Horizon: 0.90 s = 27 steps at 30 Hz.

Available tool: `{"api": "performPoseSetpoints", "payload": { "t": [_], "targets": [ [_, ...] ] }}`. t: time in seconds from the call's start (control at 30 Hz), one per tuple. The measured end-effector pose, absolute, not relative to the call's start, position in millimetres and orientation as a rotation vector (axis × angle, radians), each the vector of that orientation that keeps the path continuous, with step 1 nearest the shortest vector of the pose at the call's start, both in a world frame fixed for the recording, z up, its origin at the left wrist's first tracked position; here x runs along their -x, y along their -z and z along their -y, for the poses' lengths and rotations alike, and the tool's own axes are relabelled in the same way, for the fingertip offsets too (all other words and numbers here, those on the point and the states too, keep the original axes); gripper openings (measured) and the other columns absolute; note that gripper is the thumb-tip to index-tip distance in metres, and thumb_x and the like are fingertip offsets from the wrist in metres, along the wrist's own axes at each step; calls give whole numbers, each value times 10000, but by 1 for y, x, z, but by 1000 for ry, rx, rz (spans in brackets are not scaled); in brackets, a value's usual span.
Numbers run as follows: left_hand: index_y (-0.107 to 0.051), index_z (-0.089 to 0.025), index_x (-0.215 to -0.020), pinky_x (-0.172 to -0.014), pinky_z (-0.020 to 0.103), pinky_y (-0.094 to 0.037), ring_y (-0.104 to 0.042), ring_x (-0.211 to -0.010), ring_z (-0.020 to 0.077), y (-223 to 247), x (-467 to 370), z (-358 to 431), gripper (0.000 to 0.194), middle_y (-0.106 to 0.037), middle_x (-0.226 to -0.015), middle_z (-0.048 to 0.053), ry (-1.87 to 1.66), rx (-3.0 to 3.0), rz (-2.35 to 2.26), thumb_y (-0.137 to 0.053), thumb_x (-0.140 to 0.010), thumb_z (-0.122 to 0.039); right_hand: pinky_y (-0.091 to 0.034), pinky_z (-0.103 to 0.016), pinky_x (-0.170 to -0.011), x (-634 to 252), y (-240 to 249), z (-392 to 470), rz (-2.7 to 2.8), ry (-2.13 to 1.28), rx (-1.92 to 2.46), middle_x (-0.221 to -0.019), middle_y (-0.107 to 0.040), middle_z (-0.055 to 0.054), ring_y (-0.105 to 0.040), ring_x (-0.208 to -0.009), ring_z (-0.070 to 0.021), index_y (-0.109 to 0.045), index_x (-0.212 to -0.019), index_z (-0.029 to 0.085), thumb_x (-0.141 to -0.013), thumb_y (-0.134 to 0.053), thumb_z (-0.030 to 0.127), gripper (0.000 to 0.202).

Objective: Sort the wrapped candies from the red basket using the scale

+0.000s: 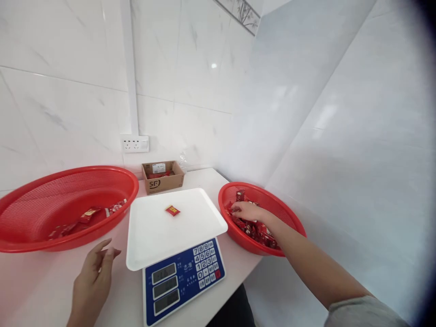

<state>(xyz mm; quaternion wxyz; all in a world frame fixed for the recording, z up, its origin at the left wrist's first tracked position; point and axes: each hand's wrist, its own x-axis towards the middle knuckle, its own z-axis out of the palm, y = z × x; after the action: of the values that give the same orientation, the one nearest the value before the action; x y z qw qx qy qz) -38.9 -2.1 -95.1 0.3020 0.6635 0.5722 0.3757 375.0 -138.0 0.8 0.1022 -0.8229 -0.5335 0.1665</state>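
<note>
My right hand (248,211) reaches into the red basket (293,218) on the right, fingers curled down among small red wrapped packets (250,229); what its fingertips hold is hidden. Over the table, left of the scale (184,281), my left hand (93,272) is raised with its fingers apart and nothing in them. One small red and yellow packet (173,210) lies on the scale's white tray (160,231). The larger red basket (41,195) at the left holds several red packets (89,214).
Behind the scale stands a small open cardboard box (165,183) with red items inside. Clear plastic (183,160) rises behind its right corner. A wall socket (135,144) is above the box. Tiled walls border the table (119,299) at the back and right.
</note>
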Motion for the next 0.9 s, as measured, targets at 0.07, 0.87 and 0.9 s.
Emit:
{"api": "performPoseSetpoints", "payload": {
  "t": [0.07, 0.87, 0.9],
  "targets": [
    [-455, -335, -1114, -768, 407, -492, -620, -917, 250, 95, 38, 1, 449, -678, -894, -12, -937, -1749, -1533, -356, -749, -577, -460, -336, -837, -382, 12, 148, 1561, -614, 2499, -1124, -640, -77, -610, -983, -253, -630, -1070, 212, -614, -685, 251, 462],
    [-512, -245, -1070, -769, 437, -495, -658, -825, 269, 90, 37, 0, 476, -678, -821, 43, -915, -1659, -1473, -403, -733, -563, -463, -366, -804, -421, 20, 149, 1113, -204, 2333, -949, -627, -41, -597, -850, -157, -564, -998, 133, -826, -564, 285, 230],
    [-517, -239, -1066, -761, 436, -497, -659, -820, 272, 90, 37, 0, 481, -680, -819, 46, -915, -1661, -1471, -404, -732, -566, -460, -368, -807, -423, 19, 147, 1085, -171, 2323, -955, -626, -43, -596, -855, -158, -561, -1005, 132, -824, -564, 285, 236]
  ]
}}
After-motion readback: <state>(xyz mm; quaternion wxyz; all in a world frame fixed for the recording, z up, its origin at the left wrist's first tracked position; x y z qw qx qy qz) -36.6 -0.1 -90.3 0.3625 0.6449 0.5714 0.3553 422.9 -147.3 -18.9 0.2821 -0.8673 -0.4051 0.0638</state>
